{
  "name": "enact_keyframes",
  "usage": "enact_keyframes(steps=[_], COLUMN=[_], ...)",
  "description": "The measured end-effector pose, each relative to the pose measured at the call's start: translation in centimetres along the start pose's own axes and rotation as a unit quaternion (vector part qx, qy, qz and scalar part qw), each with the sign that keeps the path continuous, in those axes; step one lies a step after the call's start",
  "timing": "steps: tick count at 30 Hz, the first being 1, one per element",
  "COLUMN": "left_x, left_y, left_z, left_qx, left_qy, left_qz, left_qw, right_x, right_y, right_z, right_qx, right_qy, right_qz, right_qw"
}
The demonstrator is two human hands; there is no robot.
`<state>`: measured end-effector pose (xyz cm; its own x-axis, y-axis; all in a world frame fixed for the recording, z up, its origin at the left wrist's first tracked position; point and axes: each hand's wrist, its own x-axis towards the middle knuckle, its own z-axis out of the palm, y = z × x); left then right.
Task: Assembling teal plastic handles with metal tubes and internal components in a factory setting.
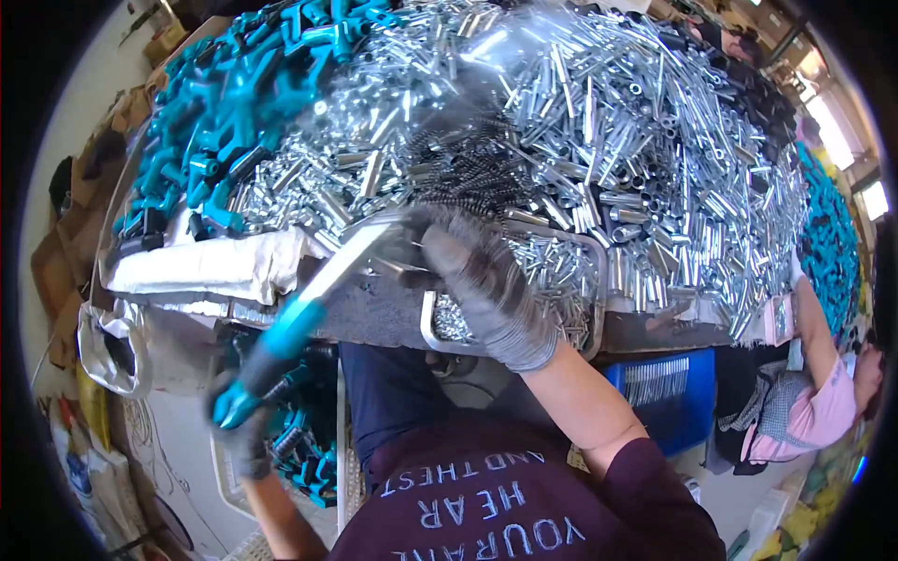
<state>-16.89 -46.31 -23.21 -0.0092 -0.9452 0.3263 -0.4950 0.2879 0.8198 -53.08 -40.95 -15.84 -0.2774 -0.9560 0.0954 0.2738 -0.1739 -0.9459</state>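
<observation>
Our left hand (245, 439) grips the tool (301, 315); whether our right hand (482, 279) does, we cannot tell. A slack hold could drop it.

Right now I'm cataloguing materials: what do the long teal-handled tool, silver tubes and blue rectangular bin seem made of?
Long teal-handled tool: smooth, saturated handle, probably plastic; pale shaft possibly metal, but blurred. Shiny silver tubes: likely plated metal, given mirrorlike glints. Blue rectangular bin: probably plastic, uniformly coloured, smooth.
</observation>
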Motion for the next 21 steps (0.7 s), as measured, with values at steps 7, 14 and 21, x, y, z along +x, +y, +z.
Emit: enact_keyframes(steps=[7,14,21], left_x=[-15.6,-16.4,-23.1], left_y=[-20.6,-17.6,-21.3], left_z=[-30.2,-18.8,-15.0], left_qx=[0.027,0.214,0.305], left_qy=[0.203,0.443,0.067], left_qz=[-0.194,-0.331,-0.588], left_qw=[0.959,0.805,0.747], right_x=[0.1,3.5,5.6], right_y=[1.4,0.5,0.2], right_z=[-9.5,-24.6,-20.9], right_qx=[-0.435,-0.623,-0.742], right_qy=[0.168,0.190,0.210], right_qz=[-0.139,-0.041,0.041], right_qw=[0.874,0.758,0.635])
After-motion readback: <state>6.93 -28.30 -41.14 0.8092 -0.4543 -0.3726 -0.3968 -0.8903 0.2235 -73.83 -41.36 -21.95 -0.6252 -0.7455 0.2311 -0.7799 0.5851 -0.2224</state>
